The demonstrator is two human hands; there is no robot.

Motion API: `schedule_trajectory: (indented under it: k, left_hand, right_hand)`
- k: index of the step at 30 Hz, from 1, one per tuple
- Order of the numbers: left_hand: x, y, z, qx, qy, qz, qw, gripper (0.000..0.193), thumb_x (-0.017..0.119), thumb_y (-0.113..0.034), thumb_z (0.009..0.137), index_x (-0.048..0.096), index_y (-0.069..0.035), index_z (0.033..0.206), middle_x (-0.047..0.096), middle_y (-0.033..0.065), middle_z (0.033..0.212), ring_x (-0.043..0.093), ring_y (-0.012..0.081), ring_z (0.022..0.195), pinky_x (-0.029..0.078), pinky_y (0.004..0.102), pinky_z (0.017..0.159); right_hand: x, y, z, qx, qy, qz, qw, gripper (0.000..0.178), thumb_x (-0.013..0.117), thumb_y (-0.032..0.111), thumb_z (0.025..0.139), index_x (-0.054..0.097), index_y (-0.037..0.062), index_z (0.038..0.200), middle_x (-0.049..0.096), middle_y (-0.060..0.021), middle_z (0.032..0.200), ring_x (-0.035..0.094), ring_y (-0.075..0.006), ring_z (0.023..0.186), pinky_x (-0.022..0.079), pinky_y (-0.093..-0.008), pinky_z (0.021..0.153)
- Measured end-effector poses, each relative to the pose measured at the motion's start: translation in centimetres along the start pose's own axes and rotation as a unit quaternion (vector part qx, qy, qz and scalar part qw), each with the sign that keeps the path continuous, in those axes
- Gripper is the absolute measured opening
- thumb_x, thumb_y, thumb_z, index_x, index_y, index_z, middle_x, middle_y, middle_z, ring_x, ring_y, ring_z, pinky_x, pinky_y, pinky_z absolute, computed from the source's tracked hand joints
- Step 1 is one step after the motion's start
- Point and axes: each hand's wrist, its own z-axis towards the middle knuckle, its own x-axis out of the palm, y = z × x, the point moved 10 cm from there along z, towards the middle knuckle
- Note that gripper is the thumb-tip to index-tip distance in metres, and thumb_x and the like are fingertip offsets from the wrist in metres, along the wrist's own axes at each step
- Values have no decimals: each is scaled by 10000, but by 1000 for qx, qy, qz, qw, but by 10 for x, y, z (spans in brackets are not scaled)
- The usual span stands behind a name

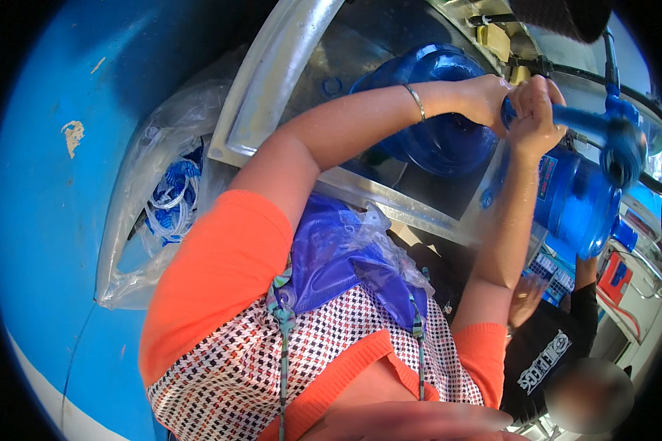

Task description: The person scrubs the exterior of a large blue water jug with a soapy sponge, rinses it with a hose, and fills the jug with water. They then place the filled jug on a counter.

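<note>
Broad basin (261, 95) with a silvery metal rim; inside, lying partly beneath the left forearm (364, 121), a large, rounded, translucent blue plastic bottle (449, 151). Just right, in the right hand's (535, 121) closed grip, a dark-blue branching tube (585, 120). Alongside, a bent-fingered left hand (485, 99); impossible to tell whether gripping anything.
</note>
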Motion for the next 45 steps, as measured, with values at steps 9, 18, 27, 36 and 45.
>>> schedule_trajectory:
  k: [9, 18, 27, 36, 45]
  left_hand:
    - [2, 16, 9, -2, -36, -9, 999, 767, 838, -443, 534, 623, 53, 1076, 672, 252, 970, 661, 354, 931, 518, 383, 830]
    - [-1, -1, 2, 20, -9, -6, 1000, 644, 849, -388, 574, 647, 15, 1034, 687, 217, 948, 665, 347, 906, 519, 369, 816]
    - [-3, 8, 9, 38, 20, -10, 999, 658, 846, -371, 600, 636, 56, 1055, 684, 230, 973, 665, 338, 903, 517, 358, 822]
    - [-14, 19, 6, -38, 14, -7, 999, 663, 845, -366, 594, 631, 43, 1069, 680, 238, 996, 659, 348, 914, 507, 378, 841]
    - [-23, 7, 1, -11, 0, -46, 999, 479, 846, -267, 629, 668, 2, 983, 706, 129, 918, 659, 242, 847, 506, 339, 830]
  right_hand:
    - [-31, -7, 13, -48, -148, 66, 986, 352, 647, 214, 907, 441, 81, 654, 346, 11, 515, 352, -94, 467, 238, -259, 435]
    - [15, -5, 18, 96, 48, 110, 988, 304, 652, 152, 899, 497, 51, 658, 382, 13, 545, 353, -88, 468, 245, -236, 455]
    - [-1, -19, 24, 81, 6, -56, 995, 274, 627, 121, 902, 521, 57, 658, 413, 22, 558, 351, -69, 454, 251, -241, 437]
    - [9, -3, 25, -1, -43, -56, 998, 317, 597, 143, 932, 481, 52, 651, 380, 19, 535, 350, -76, 457, 248, -235, 443]
    - [9, 3, 36, 1, -21, 49, 999, 294, 618, 140, 922, 523, 32, 665, 391, 17, 525, 330, -76, 423, 243, -247, 418]
